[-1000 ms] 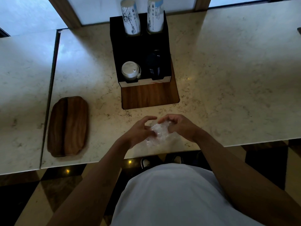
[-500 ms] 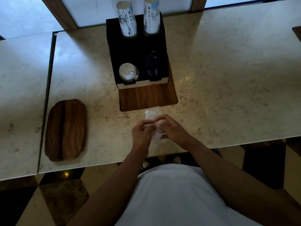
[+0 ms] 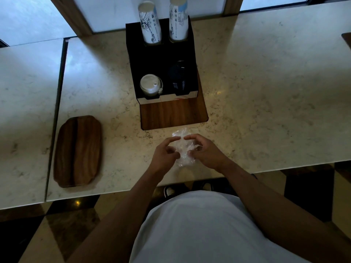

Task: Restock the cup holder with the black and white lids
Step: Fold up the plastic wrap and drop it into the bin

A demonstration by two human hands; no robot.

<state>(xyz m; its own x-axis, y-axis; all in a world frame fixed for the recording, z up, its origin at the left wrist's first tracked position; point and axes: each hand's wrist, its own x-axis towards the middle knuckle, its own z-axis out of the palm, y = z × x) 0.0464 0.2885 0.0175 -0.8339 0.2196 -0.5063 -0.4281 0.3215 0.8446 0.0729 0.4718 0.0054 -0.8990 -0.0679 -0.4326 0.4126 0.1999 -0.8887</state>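
The black cup holder (image 3: pixel 161 59) stands on a wooden base at the back middle of the marble counter. Its front left slot holds a stack of white lids (image 3: pixel 151 86); its front right slot holds a stack of black lids (image 3: pixel 178 78). Two stacks of printed paper cups (image 3: pixel 150 22) rise from the rear slots. In front of the base, my left hand (image 3: pixel 164 155) and my right hand (image 3: pixel 205 151) both pinch a crumpled clear plastic wrapper (image 3: pixel 183 149) just above the counter.
A wooden tray (image 3: pixel 77 150) lies on the counter to the left. A seam (image 3: pixel 57 114) splits the counter from a second slab further left. The counter's front edge runs just below my hands; windows are behind the holder.
Both hands have kept working the plastic wrapper, shifting slightly away from me toward the holder's base. The wrapper is now stretched more upright between my fingers.
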